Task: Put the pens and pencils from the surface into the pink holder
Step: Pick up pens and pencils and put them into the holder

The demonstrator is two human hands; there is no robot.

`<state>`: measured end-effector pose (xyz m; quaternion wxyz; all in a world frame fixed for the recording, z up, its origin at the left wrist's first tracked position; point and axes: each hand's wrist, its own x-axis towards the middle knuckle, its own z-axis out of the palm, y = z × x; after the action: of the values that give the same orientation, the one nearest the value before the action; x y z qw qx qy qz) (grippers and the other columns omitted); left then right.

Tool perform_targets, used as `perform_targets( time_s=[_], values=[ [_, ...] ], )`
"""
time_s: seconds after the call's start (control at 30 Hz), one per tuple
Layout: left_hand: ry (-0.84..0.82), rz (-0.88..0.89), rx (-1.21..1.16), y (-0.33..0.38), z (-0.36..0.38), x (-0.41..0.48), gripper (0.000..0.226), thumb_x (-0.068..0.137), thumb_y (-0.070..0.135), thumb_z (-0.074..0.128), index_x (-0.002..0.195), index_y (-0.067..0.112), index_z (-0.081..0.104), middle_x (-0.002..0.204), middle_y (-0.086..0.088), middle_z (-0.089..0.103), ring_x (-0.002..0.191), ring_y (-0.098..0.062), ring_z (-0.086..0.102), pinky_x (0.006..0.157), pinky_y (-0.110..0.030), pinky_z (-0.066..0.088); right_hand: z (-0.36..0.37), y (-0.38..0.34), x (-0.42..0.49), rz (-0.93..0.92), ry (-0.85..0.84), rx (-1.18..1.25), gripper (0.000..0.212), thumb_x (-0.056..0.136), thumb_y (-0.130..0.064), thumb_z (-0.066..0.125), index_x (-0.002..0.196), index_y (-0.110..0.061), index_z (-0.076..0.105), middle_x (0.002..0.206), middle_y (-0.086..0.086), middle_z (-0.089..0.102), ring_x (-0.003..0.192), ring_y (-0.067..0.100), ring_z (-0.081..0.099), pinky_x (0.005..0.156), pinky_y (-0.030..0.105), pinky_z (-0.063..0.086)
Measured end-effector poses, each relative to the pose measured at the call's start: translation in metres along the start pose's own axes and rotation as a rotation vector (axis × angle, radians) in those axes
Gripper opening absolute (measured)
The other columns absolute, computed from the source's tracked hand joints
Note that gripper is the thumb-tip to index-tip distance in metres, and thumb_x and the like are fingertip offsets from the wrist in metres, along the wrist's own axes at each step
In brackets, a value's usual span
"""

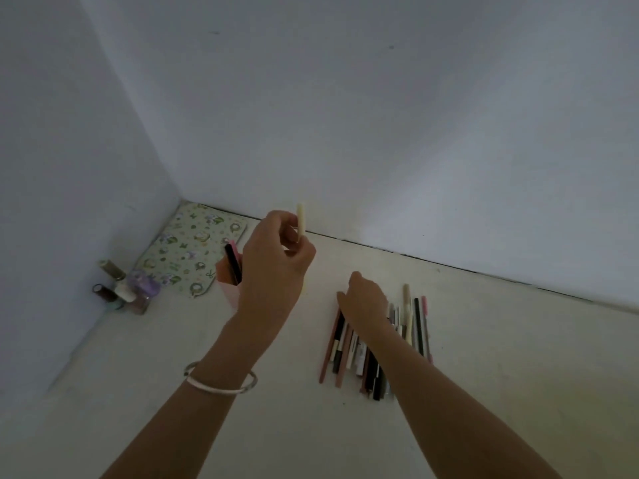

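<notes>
The pink holder (226, 286) stands on the pale surface left of centre, with a black pen (232, 264) and a pink one sticking out of it. My left hand (275, 262) is raised just right of the holder and pinches a cream pen (301, 219) upright between its fingertips. A row of several pens and pencils (366, 347) lies on the surface to the right. My right hand (366, 299) rests palm down on the far end of that row, hiding its fingertips and part of the pens.
A flowered green pouch (190, 250) lies flat in the corner behind the holder. Several small bottles (124, 288) stand against the left wall. White walls close off the surface at the left and back. A bangle is on my left wrist.
</notes>
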<state>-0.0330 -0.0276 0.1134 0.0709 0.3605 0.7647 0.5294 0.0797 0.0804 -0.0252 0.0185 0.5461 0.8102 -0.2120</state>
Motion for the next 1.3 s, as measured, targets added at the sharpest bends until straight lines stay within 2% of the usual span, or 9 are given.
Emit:
perform_targets(
  time_s=[0.17, 0.27, 0.4, 0.5, 0.73, 0.83, 0.97, 1.07, 1.3],
  values=[
    [0.026, -0.039, -0.008, -0.007, -0.013, 0.004, 0.018, 0.081, 0.016, 0.065, 0.095, 0.024, 0.057, 0.083, 0.008, 0.061, 0.077, -0.004, 0.06, 0.067, -0.019, 0.049, 0.009, 0.001, 0.004, -0.028, -0.024, -0.025, 0.025, 0.094, -0.012, 0.047, 0.118, -0.007, 0.049, 0.106, 0.012, 0.065, 0.098, 0.028, 0.061, 0.073, 0.032, 0.05],
    [0.085, -0.06, -0.036, -0.011, -0.022, 0.009, 0.021, 0.081, 0.013, 0.066, 0.096, 0.024, 0.056, 0.091, 0.007, 0.062, 0.076, 0.001, 0.06, 0.061, -0.01, 0.046, 0.013, 0.0, 0.006, -0.043, -0.036, -0.025, 0.025, 0.095, -0.027, 0.051, 0.111, -0.008, 0.049, 0.098, 0.009, 0.064, 0.091, 0.025, 0.061, 0.065, 0.028, 0.044],
    [0.126, -0.058, -0.033, -0.019, -0.038, 0.017, 0.021, 0.08, 0.011, 0.067, 0.093, 0.024, 0.057, 0.084, 0.013, 0.063, 0.074, 0.008, 0.058, 0.063, -0.003, 0.043, 0.022, -0.002, 0.014, 0.0, -0.04, 0.064, 0.007, 0.088, -0.013, 0.052, 0.084, -0.008, 0.048, 0.079, 0.005, 0.055, 0.07, 0.019, 0.052, 0.058, 0.027, 0.041],
    [0.209, -0.077, -0.048, -0.027, -0.053, 0.024, 0.021, 0.079, 0.008, 0.067, 0.091, 0.023, 0.057, 0.078, 0.017, 0.061, 0.069, 0.012, 0.057, 0.063, -0.002, 0.042, 0.018, 0.002, 0.02, 0.063, -0.043, 0.196, 0.008, 0.084, -0.006, 0.057, 0.088, 0.0, 0.06, 0.085, 0.01, 0.063, 0.075, 0.024, 0.061, 0.053, 0.024, 0.039],
    [0.259, -0.079, -0.059, -0.038, -0.068, 0.027, 0.018, 0.08, 0.008, 0.067, 0.091, 0.02, 0.058, 0.076, 0.017, 0.061, 0.068, 0.013, 0.058, 0.063, -0.002, 0.044, 0.022, -0.009, 0.018, 0.001, -0.091, 0.092, 0.008, 0.09, -0.008, 0.052, 0.086, -0.003, 0.056, 0.082, 0.007, 0.057, 0.075, 0.022, 0.057, 0.078, 0.032, 0.05],
    [0.243, -0.081, -0.068, -0.041, -0.066, 0.024, 0.02, 0.08, 0.006, 0.066, 0.091, 0.02, 0.057, 0.077, 0.017, 0.061, 0.068, 0.013, 0.057, 0.063, -0.002, 0.044, 0.024, -0.016, 0.018, 0.033, -0.081, 0.118, 0.028, 0.087, -0.001, 0.048, 0.063, -0.012, 0.038, 0.061, 0.0, 0.042, 0.054, 0.014, 0.043, 0.055, 0.023, 0.038],
    [0.263, -0.086, -0.076, -0.047, -0.068, 0.022, 0.02, 0.08, 0.006, 0.066, 0.093, 0.019, 0.058, 0.078, 0.017, 0.061, 0.067, 0.012, 0.058, 0.062, -0.004, 0.046, 0.013, -0.017, 0.018, 0.14, -0.088, 0.284, 0.028, 0.085, 0.003, 0.053, 0.058, -0.003, 0.052, 0.058, 0.009, 0.053, 0.059, 0.02, 0.053, 0.058, 0.021, 0.034],
    [0.307, -0.102, -0.106, -0.057, -0.079, 0.027, 0.029, 0.082, 0.004, 0.065, 0.107, 0.017, 0.057, 0.08, 0.014, 0.062, 0.068, 0.008, 0.059, 0.065, -0.013, 0.053, -0.027, -0.02, 0.026, 0.164, 0.015, 0.519, 0.013, 0.084, -0.002, 0.064, 0.089, 0.005, 0.073, 0.081, 0.015, 0.068, 0.074, 0.025, 0.062, 0.066, 0.024, 0.041],
    [0.439, -0.108, -0.116, -0.084, -0.085, 0.035, 0.057, 0.089, 0.007, 0.06, 0.14, 0.024, 0.042, 0.078, 0.01, 0.058, 0.07, 0.003, 0.061, 0.064, -0.007, 0.049, -0.146, -0.078, 0.023, -0.039, 0.297, 1.082, 0.007, 0.081, -0.008, 0.072, 0.087, -0.012, 0.073, 0.062, -0.004, 0.06, 0.047, 0.002, 0.049, 0.05, 0.016, 0.04]
  ],
)
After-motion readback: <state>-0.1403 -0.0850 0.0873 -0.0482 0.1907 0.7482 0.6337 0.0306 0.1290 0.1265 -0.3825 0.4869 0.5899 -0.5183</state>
